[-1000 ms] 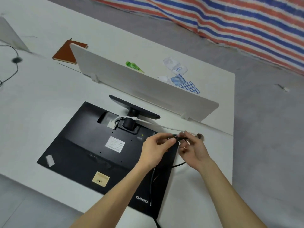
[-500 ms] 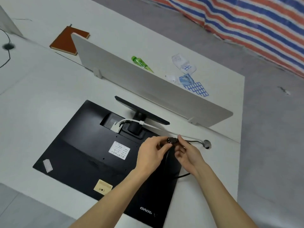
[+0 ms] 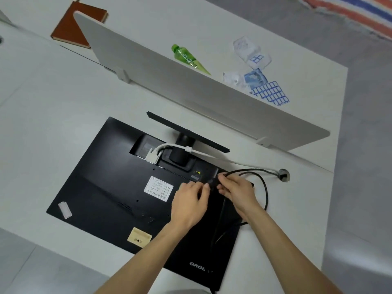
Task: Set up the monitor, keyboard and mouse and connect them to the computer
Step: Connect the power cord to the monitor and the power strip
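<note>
A black monitor (image 3: 110, 187) lies face down on the white desk (image 3: 42, 115), its stand base (image 3: 186, 131) pointing at the divider. A white video cable (image 3: 212, 154) is plugged into its back and runs right to a desk grommet (image 3: 283, 174). A black power cable (image 3: 264, 187) loops right of the monitor. My right hand (image 3: 237, 190) pinches the cable's plug end at the monitor's back. My left hand (image 3: 191, 204) rests beside it, fingers curled at the same plug. The plug itself is mostly hidden between the hands.
A white divider panel (image 3: 191, 81) stands across the desk behind the monitor. Beyond it lie a brown notebook (image 3: 74, 24), a green bottle (image 3: 186, 57) and plastic packets with blue label sheets (image 3: 269, 94). The desk's right edge drops to grey floor (image 3: 360, 166).
Both hands have moved down onto the monitor's back with the black plug. The camera has tilted down and closer, and the cable loop now lies wider to the right.
</note>
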Available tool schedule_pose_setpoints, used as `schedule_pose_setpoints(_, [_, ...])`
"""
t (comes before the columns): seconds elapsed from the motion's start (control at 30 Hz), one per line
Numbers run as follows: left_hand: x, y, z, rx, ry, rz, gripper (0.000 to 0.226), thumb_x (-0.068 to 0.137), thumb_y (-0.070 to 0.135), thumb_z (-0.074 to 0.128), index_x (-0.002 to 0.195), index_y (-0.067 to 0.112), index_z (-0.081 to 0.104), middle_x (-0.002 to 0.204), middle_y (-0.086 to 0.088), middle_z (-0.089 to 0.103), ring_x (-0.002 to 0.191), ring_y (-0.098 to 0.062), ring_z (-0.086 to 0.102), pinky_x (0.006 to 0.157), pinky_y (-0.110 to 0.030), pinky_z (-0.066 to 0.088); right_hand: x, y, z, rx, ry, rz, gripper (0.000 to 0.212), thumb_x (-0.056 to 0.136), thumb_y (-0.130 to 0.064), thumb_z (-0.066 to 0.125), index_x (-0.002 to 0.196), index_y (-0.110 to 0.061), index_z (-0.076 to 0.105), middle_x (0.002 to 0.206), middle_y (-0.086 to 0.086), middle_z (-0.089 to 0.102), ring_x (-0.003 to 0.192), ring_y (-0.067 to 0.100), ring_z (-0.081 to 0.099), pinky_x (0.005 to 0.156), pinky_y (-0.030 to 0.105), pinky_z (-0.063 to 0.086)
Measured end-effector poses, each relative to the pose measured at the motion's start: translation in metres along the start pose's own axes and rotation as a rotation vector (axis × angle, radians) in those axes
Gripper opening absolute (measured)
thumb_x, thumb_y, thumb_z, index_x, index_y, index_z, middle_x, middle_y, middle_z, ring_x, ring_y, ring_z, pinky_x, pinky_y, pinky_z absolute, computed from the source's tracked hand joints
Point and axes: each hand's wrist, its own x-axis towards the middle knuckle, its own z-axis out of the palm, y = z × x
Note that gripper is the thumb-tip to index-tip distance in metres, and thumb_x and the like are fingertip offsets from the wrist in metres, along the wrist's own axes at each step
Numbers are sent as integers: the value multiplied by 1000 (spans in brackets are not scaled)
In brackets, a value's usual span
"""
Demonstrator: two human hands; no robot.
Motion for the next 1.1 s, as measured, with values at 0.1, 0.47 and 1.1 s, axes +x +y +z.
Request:
schedule_pose_setpoints(0.1, [0, -27, -5, 302, 186, 118, 32, 95, 43, 53, 117, 23, 65, 126, 1, 61, 125, -22, 49, 102, -40, 40, 19, -3, 9, -228, 58, -144, 8, 93, -20, 70, 95, -14, 74, 82, 2, 75, 79, 17, 71, 75, 27, 58])
schedule_pose_setpoints(0.47, [-15, -95, -6, 567, 147, 174, 61, 99, 51, 38, 154, 24, 35, 166, -3, 19, 154, -21, 8, 123, -55, 10, 67, -2, 48, -830, -85, -109, 35, 93, -34, 65, 74, -4, 67, 71, 6, 73, 73, 28, 70, 75, 45, 58])
schedule_pose_setpoints(1.1, [-14, -97, -2, 552, 198, 186, 63, 98, 53, 41, 155, 27, 33, 165, -3, 21, 154, -21, 9, 122, -55, 11, 64, -4, 71, -787, 89, -39, 20, 77, -31, 72, 71, -24, 55, 73, 6, 73, 79, 29, 72, 79, 50, 59])
